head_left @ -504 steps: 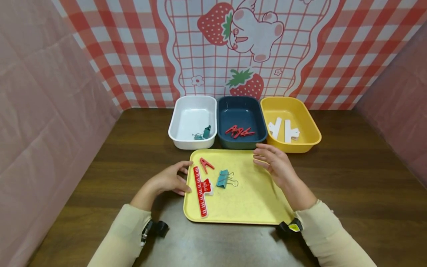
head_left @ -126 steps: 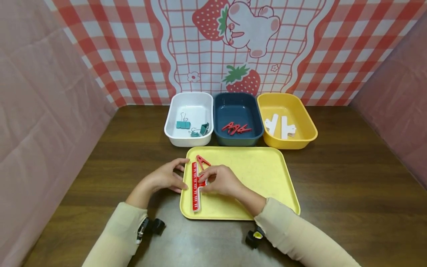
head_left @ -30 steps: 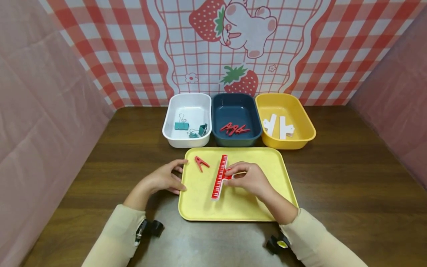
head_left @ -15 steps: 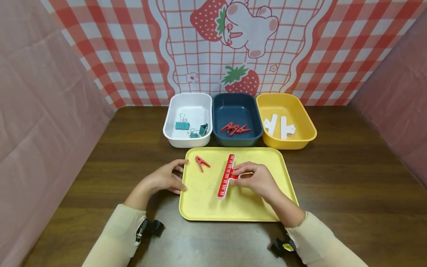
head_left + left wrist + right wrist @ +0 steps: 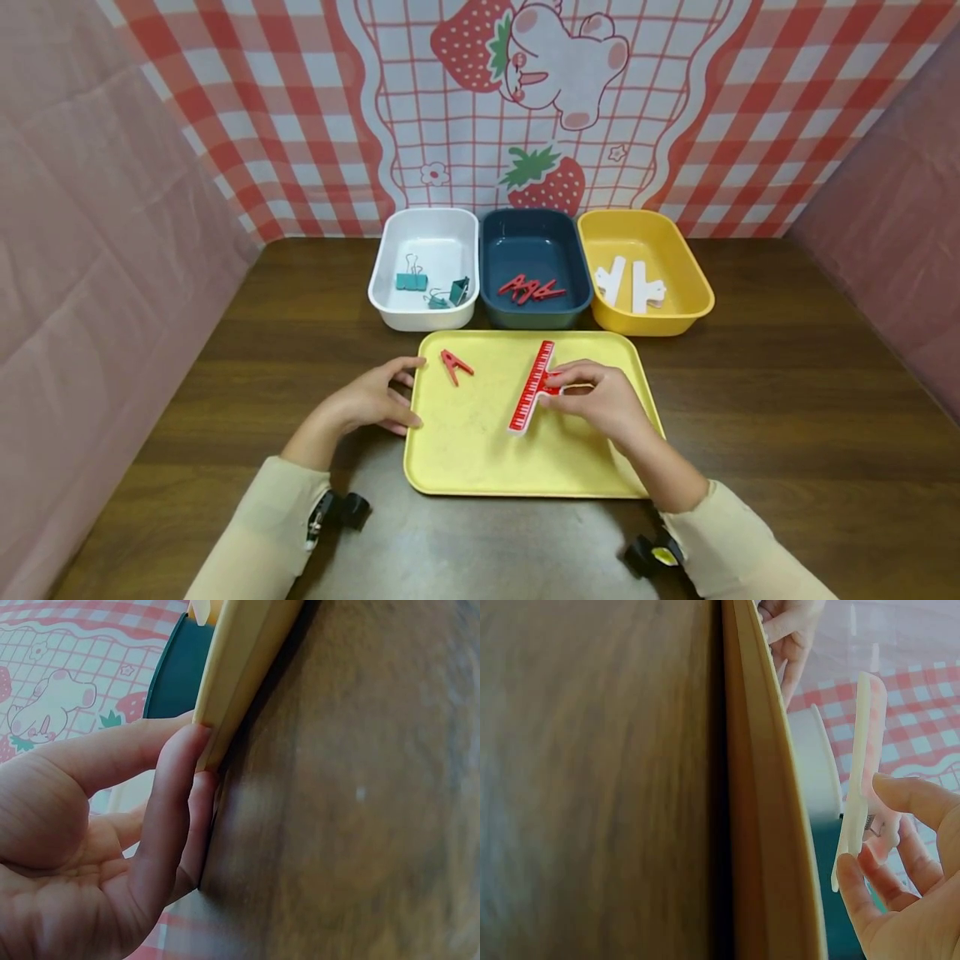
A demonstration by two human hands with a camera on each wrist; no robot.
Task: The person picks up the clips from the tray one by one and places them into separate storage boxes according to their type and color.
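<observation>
My right hand (image 5: 611,404) pinches a red-and-white clip (image 5: 531,390) with a piano-key pattern by its handle, above the yellow tray (image 5: 472,454). In the right wrist view, the clip (image 5: 862,757) stands between thumb and fingers, apart from the tray's edge. My left hand (image 5: 367,398) touches the tray's left rim, fingers spread along it. The left wrist view shows its fingertips against the tray's outer wall (image 5: 232,675). A red clothespin (image 5: 455,366) lies at the tray's upper left.
Behind the tray stand three bins side by side. The white bin (image 5: 423,320) holds teal binder clips (image 5: 411,282), the navy bin (image 5: 536,319) red clothespins (image 5: 529,289), and the yellow bin (image 5: 660,323) white clips (image 5: 639,287). A checked cloth (image 5: 285,108) hangs behind them.
The teal binder clip went from the tray to the white bin. The piano-key clip was lifted off the tray's left side and has moved right in my right hand. The left hand stays put.
</observation>
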